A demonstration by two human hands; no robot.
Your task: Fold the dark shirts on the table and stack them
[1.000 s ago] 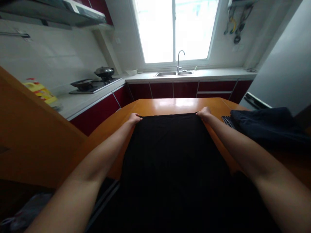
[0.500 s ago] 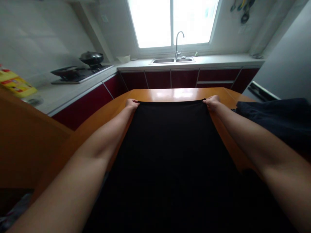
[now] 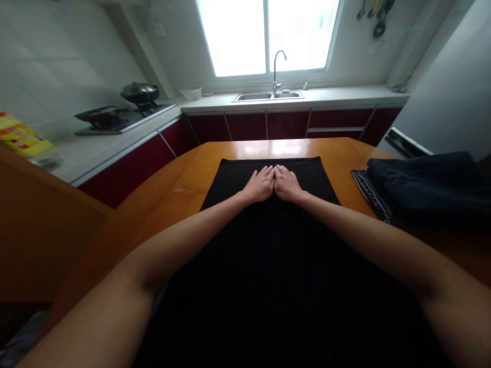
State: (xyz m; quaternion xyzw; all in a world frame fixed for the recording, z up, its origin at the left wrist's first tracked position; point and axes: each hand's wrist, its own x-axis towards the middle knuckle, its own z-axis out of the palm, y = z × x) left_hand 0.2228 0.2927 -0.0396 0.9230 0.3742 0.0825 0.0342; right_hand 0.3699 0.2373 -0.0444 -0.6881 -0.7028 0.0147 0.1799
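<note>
A black garment lies spread flat on the orange wooden table, its far edge straight near the table's back. My left hand and my right hand rest side by side on the cloth near its far edge, palms down and fingers stretched flat, thumbs touching. Neither hand holds anything. Both forearms reach forward over the cloth.
A dark blue pile of clothes lies on the table at the right, over a striped item. Behind stand red cabinets, a sink with tap, a stove with pans and a yellow bottle at left.
Both hands let go of the garment's far corners and came together at the middle of the cloth, now lying flat on it. The garment now lies on the table.
</note>
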